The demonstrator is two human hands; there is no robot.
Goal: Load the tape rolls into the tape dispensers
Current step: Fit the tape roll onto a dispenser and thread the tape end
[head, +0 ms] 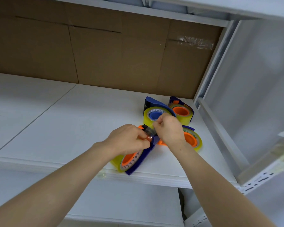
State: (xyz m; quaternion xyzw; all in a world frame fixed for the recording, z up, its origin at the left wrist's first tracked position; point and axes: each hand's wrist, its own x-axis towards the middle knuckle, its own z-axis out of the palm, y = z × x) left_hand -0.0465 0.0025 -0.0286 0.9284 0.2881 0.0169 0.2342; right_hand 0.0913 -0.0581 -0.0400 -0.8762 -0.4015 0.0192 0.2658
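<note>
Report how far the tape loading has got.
Looks done: the blue-cored dispenser, the back right dispenser and the near right dispenser each hold a roll. In hand: the left hand grips the front dispenser, whose roll is seated, while the right hand pinches its tape end. Left: threading that tape; no loose roll shows.

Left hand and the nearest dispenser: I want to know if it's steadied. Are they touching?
Touching. The head view shows the left hand gripping the front end of the nearest dispenser, while the right hand pinches the tape strip.
</note>
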